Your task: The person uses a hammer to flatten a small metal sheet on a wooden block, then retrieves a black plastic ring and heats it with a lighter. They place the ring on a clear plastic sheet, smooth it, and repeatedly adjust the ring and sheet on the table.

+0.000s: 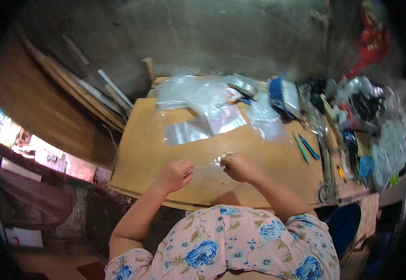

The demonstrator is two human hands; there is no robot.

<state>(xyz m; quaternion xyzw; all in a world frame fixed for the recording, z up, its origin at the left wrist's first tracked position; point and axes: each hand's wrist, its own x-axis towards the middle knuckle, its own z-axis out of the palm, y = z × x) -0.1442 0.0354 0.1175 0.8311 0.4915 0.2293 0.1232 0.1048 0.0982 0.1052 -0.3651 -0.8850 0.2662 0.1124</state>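
Both hands are closed above the near part of the wooden table (277, 186). Between them stretches a thin piece of clear plastic film (207, 165), hard to make out against the wood. My left hand (176, 175) pinches its left end. At the other end, my right hand (239, 167) grips it with curled fingers, and some shiny crumpled film shows by the fingertips. Farther back lie flat clear plastic bags (175, 95) and a silvery plastic sheet (187, 132), out of reach of both hands.
A green pen-like tool (301, 148) and a blue one (309, 147) lie to the right. Behind them stands a blue and white container (284, 97). Plastic bags (389, 149) and clutter crowd the right side. Boards (77, 84) lean at the left, and a grey wall (240, 37) rises behind.
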